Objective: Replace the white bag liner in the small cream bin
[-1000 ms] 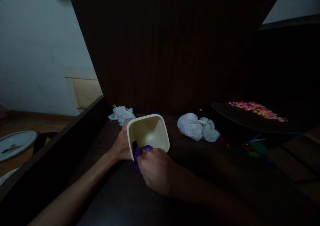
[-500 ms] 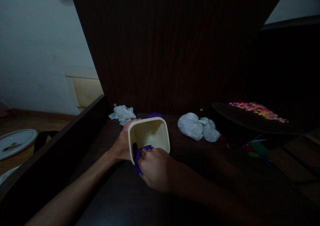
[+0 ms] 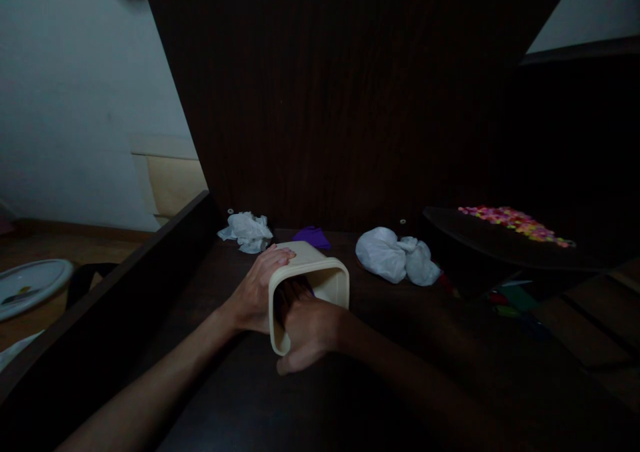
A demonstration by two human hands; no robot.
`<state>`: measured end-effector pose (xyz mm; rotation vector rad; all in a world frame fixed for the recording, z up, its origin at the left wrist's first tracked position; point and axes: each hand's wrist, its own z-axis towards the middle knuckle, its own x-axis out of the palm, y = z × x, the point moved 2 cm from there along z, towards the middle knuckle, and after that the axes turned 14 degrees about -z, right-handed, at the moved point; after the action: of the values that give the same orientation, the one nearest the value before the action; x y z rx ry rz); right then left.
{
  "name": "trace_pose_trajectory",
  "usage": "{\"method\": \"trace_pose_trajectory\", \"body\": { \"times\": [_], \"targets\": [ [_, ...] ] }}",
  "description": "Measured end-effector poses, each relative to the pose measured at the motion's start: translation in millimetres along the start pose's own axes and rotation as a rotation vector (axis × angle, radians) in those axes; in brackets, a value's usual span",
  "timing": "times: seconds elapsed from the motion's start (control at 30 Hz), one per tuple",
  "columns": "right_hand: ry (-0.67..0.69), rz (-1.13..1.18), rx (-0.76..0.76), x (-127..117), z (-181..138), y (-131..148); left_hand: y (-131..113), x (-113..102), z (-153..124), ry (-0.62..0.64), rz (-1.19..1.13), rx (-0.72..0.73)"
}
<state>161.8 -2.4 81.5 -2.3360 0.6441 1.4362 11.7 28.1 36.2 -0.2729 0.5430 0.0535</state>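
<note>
A cream square plastic container (image 3: 305, 260) is tipped over toward me on the dark wooden surface (image 3: 240, 399). My left hand (image 3: 257, 289) lies over its top and left side, fingers wrapped on it. My right hand (image 3: 305, 329) reaches into the container's mouth; its fingers are hidden inside and only a sliver of the purple cloth shows there. The thumb stays outside under the rim.
Another purple cloth (image 3: 311, 236) lies behind the container. A crumpled white bag (image 3: 246, 231) sits at the back left, a bigger white bag (image 3: 395, 254) at the back right. A dark tray with coloured bits (image 3: 510, 229) stands right. A dark panel rises behind. A white plate (image 3: 30, 285) lies on the floor left.
The container has been tipped from nearly upright toward me. My right hand, which held the purple cloth at the rim, has gone inside. My left hand slid onto the top.
</note>
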Motion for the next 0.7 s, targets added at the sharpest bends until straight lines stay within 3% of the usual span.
{"method": "trace_pose_trajectory", "body": {
  "times": [0.23,0.43,0.7],
  "targets": [
    [-0.015,-0.018,0.013,-1.7,-3.2,4.0,3.2,-0.8,-0.6,0.015,0.025,0.011],
    [-0.168,0.019,-0.079,-3.4,-25.6,11.4,5.8,-2.9,-1.7,0.027,0.016,-0.027],
    [-0.34,0.024,-0.041,35.7,-33.5,26.2,8.5,-7.8,-5.0,0.024,-0.002,-0.14]
  ]
}}
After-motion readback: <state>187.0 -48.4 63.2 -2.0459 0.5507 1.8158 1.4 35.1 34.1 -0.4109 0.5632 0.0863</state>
